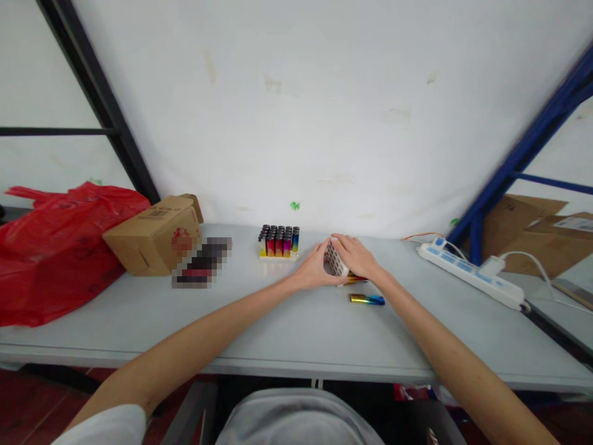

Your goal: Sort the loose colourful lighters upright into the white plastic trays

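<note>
"Where are the two hands?"

"Together, around the white rack [335, 259]. The left hand [311, 271] has it from the nine o'clock side, thumb low and fingers high; the right hand [356, 253] presses from the one o'clock side."

"How does the rack stand?"

"Tilted up over the bench [278, 330], right of its middle, with rows of dark holes turned toward the left hand."

"Take the rack as the dial's centre, with twelve at the wall [296, 111]. What is around it?"

"At five, a loose lighter [367, 299], gold running to blue, lying flat and apart from the hands. Nearer in, just under the right hand, is a gold piece [356, 279]; probably a second lighter, but the hand covers too much to be sure."

"And toward nine?"

"A bit above nine, a white tray [279, 258] with black-topped, coloured lighters [280, 241] upright in rows. Farther out at nine: a dark item [201, 262] blurred into squares, then a carton [155, 238], with a red bag [69, 253] against it."

"Three o'clock?"

"A white power strip [470, 275] lying aslant, plug in it, and brown cardboard [519, 232] beyond."
</note>
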